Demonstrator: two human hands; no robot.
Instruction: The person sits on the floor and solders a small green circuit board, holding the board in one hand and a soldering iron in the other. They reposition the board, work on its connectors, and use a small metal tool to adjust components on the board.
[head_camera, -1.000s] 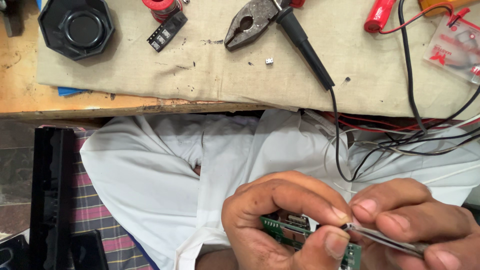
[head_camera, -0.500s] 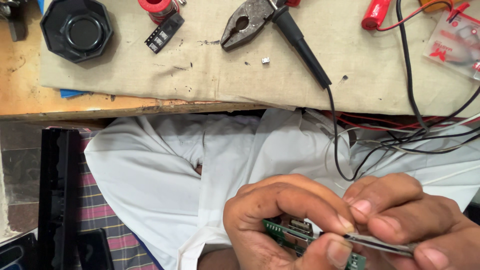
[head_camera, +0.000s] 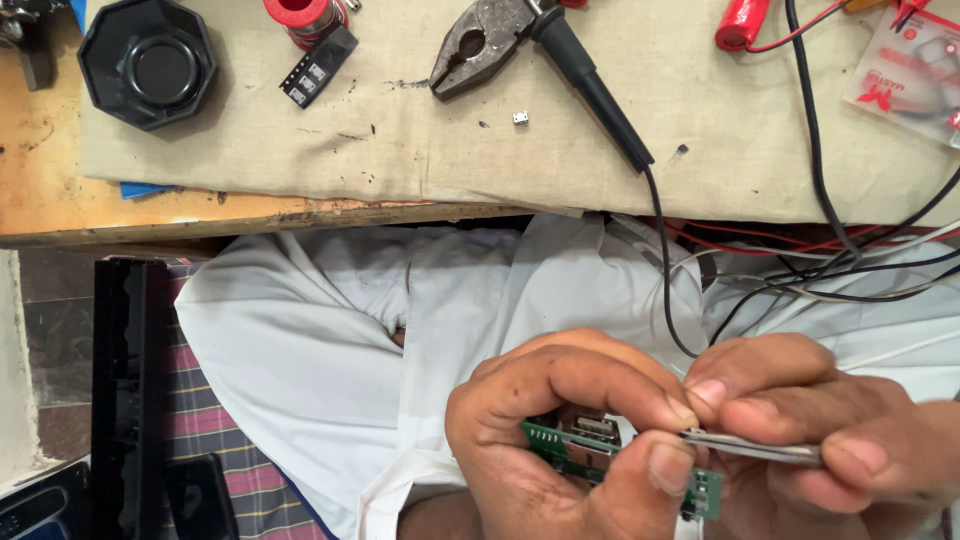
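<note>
Small green circuit board (head_camera: 560, 447) with a silver metal port socket (head_camera: 597, 430) on its top face, held low over the lap in front of the white shirt, lying roughly flat and tilted down to the right. Mostly hidden by fingers; only its left end with a row of pads and a bit of the right end (head_camera: 705, 495) show. Thin silver metal tweezers (head_camera: 752, 449) lie nearly level, tips at the board's upper edge beside the socket; whether they touch can't be told.
</note>
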